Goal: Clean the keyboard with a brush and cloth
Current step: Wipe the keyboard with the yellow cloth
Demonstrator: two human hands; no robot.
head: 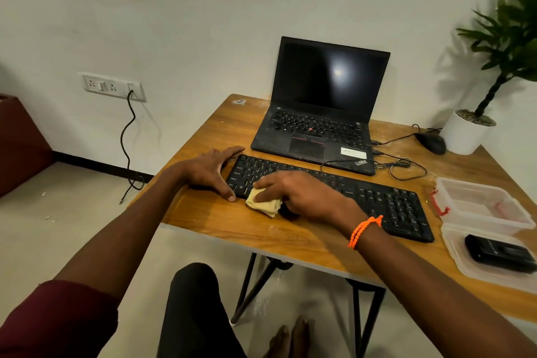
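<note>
A long black keyboard (pixel 377 197) lies across the wooden table (pixel 279 238), in front of an open laptop. My right hand (pixel 299 195) presses a folded yellow cloth (pixel 266 205) onto the keyboard's front left corner, fingers lying over the cloth. My left hand (pixel 215 170) rests at the keyboard's left end, with its fingers along the far corner and its thumb at the near corner. No brush is visible.
A black laptop (pixel 316 131) stands open behind the keyboard, with cables (pixel 401 166) and a black mouse (pixel 431 142) to its right. A white potted plant (pixel 465 136) sits at the far right. Two clear plastic containers (pixel 482 206) stand at the right edge, the nearer holding a black object (pixel 499 253).
</note>
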